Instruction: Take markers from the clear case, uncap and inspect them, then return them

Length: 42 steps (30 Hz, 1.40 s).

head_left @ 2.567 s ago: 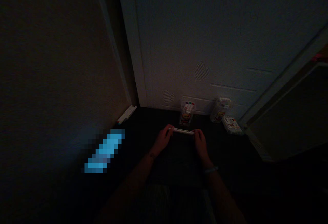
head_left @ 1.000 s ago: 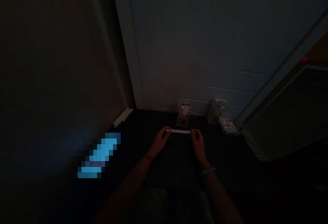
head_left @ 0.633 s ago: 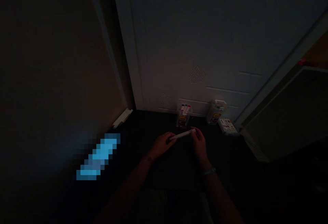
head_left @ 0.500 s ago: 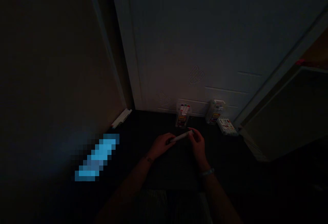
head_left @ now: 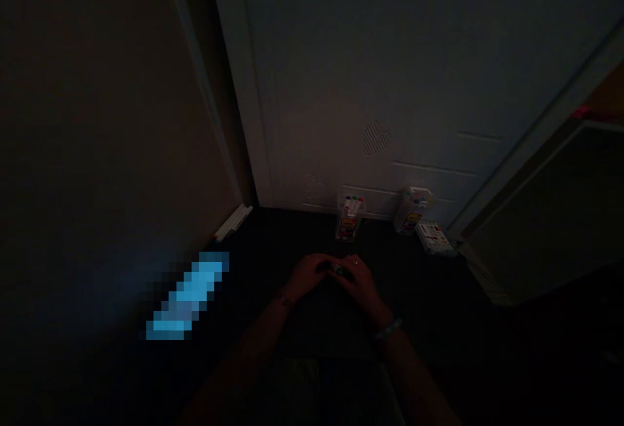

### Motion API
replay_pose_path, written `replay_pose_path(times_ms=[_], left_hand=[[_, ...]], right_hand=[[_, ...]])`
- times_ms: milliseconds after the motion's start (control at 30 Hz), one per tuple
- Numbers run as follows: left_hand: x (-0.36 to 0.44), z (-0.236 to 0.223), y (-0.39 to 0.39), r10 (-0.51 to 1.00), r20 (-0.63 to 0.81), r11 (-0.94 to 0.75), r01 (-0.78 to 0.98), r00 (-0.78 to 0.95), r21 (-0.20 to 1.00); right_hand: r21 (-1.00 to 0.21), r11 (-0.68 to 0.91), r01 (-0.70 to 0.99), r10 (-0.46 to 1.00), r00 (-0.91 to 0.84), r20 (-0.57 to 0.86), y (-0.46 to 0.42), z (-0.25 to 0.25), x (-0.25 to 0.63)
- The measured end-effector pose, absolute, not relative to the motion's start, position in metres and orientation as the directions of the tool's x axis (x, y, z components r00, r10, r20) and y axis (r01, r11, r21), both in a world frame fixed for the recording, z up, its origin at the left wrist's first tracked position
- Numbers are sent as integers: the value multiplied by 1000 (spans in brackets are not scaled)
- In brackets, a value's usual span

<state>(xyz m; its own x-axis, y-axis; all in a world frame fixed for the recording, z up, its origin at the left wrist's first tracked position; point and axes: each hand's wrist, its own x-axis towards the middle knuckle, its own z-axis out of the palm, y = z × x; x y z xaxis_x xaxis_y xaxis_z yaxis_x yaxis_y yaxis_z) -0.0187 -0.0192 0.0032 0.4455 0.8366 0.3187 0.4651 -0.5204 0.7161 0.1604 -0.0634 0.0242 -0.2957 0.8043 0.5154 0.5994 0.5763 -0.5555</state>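
Observation:
Both my hands meet above the dark tabletop (head_left: 331, 328), with fingers curled. Between them a marker (head_left: 337, 269) shows only as a short pale piece with a green tint; the rest is hidden by the fingers. My left hand (head_left: 307, 276) is closed on one side of it. On the other side my right hand (head_left: 361, 281) is closed around it too, fingertips near the left ones. Just beyond the hands a clear case of markers (head_left: 348, 221) stands upright, with purple, green and red ends showing.
At the back right stands another clear case (head_left: 411, 211), beside a low pack (head_left: 435, 239) lying flat. Several white markers (head_left: 233, 223) lie along the left wall. A bright blurred blue screen-like patch (head_left: 188, 297) glows at left. A white panel with hearts (head_left: 316, 88) rises behind. The room is very dark.
My right hand has moved left and nearer to my left hand. The marker, stretched in plain sight between the hands before, is now mostly covered by the fingers.

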Motion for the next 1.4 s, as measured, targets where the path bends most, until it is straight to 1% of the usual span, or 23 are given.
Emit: replay_pose_path(times_ms=[200,467,667,833,933,1067,1267,1400], left_hand=[[-19,0,-18,835,314,-525,483,452,701],[-18,3,-18,834,307,-523,479,458,705],[-18,7,-20,832,295,-516,459,470,723],[-17,4,-19,834,298,-525,497,465,691],[-13,7,-21,819,291,-543,502,495,673],[-11,13,-22,799,300,-557,453,522,696],[-12,15,-21,760,347,-578,325,550,749],[-13,14,-20,772,330,-564,347,543,749]], right_hand=[[-587,544,600,829,-276,486,-65,26,160],[-586,560,585,818,-280,502,-65,28,160],[-583,556,592,812,-239,532,-65,22,159],[-607,587,536,806,-316,500,-67,25,153],[-614,577,538,815,-330,476,-69,31,150],[-614,550,566,830,-291,476,-69,33,149],[-668,542,510,831,-205,517,-67,28,150],[-659,536,528,832,-198,519,-67,28,151]])
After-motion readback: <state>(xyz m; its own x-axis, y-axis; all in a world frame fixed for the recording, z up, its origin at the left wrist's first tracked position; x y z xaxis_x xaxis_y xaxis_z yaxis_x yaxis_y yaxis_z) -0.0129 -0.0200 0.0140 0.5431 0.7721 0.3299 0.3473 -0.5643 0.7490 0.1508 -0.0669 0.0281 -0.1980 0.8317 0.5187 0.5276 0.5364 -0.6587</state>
